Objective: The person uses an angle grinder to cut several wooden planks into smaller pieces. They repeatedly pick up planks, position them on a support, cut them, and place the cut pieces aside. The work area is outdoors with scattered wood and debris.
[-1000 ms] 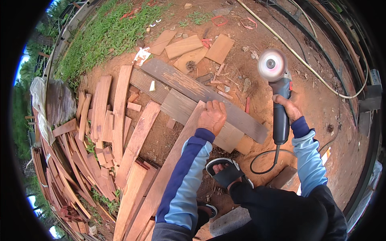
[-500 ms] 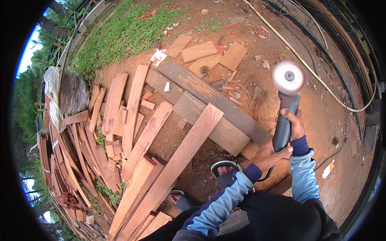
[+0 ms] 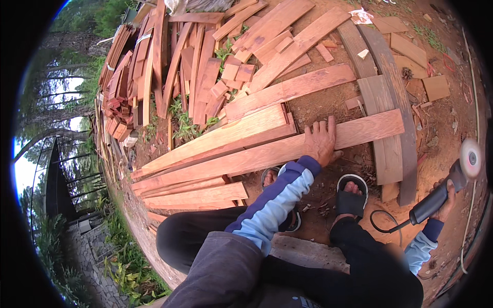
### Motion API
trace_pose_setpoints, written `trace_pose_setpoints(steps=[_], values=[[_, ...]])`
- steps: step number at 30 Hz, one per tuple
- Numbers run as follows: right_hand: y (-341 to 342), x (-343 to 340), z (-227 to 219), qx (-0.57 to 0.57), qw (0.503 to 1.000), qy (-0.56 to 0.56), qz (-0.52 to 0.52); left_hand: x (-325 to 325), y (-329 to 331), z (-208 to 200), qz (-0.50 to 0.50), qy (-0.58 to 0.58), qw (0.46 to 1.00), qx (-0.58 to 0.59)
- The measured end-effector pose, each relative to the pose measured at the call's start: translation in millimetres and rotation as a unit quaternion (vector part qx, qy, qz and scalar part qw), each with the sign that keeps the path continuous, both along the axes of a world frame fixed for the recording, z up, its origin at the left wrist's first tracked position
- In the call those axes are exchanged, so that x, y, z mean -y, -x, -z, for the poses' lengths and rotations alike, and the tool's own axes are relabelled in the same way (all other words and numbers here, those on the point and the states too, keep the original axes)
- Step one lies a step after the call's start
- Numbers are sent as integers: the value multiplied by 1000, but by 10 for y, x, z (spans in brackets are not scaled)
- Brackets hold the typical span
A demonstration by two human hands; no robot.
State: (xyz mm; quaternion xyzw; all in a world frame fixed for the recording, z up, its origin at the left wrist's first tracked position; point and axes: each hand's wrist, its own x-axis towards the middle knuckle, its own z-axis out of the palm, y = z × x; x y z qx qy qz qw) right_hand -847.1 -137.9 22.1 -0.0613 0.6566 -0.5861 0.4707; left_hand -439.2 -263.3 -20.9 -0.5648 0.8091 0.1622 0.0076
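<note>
My left hand (image 3: pixel 322 141) rests palm-down on a long reddish plank (image 3: pixel 257 156), fingers spread over its upper edge. That plank lies across two grey weathered boards (image 3: pixel 387 102) on the dirt. My right hand (image 3: pixel 446 197) grips the dark handle of an angle grinder (image 3: pixel 441 192) at the right rim, held off to the side away from the wood. Its round sanding disc (image 3: pixel 470 158) points up and faces me. A black cable (image 3: pixel 385 223) loops from the grinder past my sandalled feet (image 3: pixel 351 197).
A big heap of reddish planks and offcuts (image 3: pixel 195 77) fills the upper left, with more long planks (image 3: pixel 195 192) stacked next to the held one. Small wood pieces (image 3: pixel 436 87) lie on red dirt at upper right. A light cord (image 3: pixel 475 102) runs along the right edge.
The view has swung left. My left hand has left the grinder and now lies on the long plank. The right hand keeps the grinder, now low at the right.
</note>
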Motion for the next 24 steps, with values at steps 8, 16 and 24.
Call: trace_pose_setpoints(steps=[8,16,24], values=[[238,9,56,24,1000,0,-20,270,-354,-298,93,-99,990,34],[1078,55,244,-30,998,-57,12,669,-1638,-1584,64,-35,994,83],[360,337,136,-7,994,-82,-76,-582,-2860,-1544,27,-52,986,158]])
